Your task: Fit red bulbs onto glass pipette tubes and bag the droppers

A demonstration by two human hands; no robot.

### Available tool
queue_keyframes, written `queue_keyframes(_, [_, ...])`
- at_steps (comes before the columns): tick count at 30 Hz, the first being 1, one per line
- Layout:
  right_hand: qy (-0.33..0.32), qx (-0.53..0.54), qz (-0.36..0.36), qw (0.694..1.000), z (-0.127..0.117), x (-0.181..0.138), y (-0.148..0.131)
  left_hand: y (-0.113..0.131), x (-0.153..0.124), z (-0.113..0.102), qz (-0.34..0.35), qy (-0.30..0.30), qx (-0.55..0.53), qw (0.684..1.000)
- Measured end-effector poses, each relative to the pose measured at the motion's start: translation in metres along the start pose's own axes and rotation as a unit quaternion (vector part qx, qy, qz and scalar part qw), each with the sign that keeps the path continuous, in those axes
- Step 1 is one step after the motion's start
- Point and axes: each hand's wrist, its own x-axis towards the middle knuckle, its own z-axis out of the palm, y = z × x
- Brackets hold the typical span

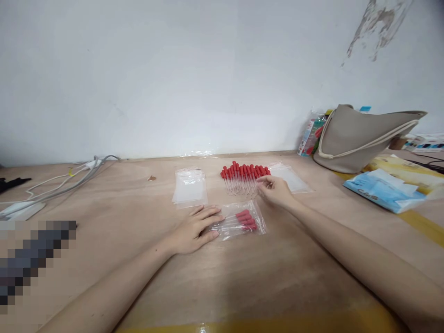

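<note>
A clear zip bag holding several droppers with red bulbs lies flat on the table. My left hand rests on the bag's left end, fingers spread and flat. Behind the bag is a row of loose glass droppers, red bulbs toward the wall and thin tips toward me. At the right end of this row, my right hand has its thumb and fingers drawn together beside the tips. Whether a dropper is between those fingers is too small to tell.
A stack of flat clear bags lies left of the loose droppers, and more clear bags lie behind my right hand. Farther right are a blue tissue pack and a grey bag. Cables run along the left.
</note>
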Motion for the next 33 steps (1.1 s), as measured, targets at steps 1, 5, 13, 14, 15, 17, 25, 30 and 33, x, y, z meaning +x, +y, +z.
queue_keyframes(1, [0.019, -0.032, -0.001, 0.999, 0.001, 0.011, 0.000, 0.000, 0.000, 0.000, 0.001, 0.000, -0.002, 1.000])
queue_keyframes(5, [0.037, -0.131, 0.033, 0.990, 0.011, 0.055, -0.003, 0.000, -0.001, 0.000, -0.001, -0.008, 0.003, 1.000])
queue_keyframes(13, [0.031, -0.132, 0.069, 0.988, 0.030, 0.092, -0.009, -0.001, -0.002, 0.000, 0.002, -0.015, 0.012, 1.000])
queue_keyframes(14, [0.032, -0.130, 0.069, 0.989, 0.030, 0.093, -0.010, -0.001, -0.001, 0.000, 0.002, -0.015, 0.012, 1.000])
queue_keyframes(15, [0.034, -0.128, 0.070, 0.989, 0.028, 0.092, -0.012, -0.001, -0.001, 0.000, 0.001, -0.015, 0.012, 1.000])
queue_keyframes(17, [0.046, -0.124, 0.066, 0.989, 0.023, 0.089, -0.016, -0.002, -0.001, 0.000, 0.003, -0.014, 0.011, 1.000])
queue_keyframes(25, [0.139, 0.187, -0.099, 0.967, -0.021, 0.024, -0.011, -0.003, -0.001, 0.001, 0.012, 0.002, 0.006, 1.000])
queue_keyframes(30, [0.167, 0.349, 0.093, 0.918, -0.021, -0.025, 0.004, -0.001, 0.000, -0.001, 0.005, -0.006, 0.011, 1.000])
queue_keyframes(33, [0.148, 0.431, 0.180, 0.872, -0.009, -0.039, 0.004, -0.001, -0.001, -0.001, 0.007, -0.006, 0.013, 1.000])
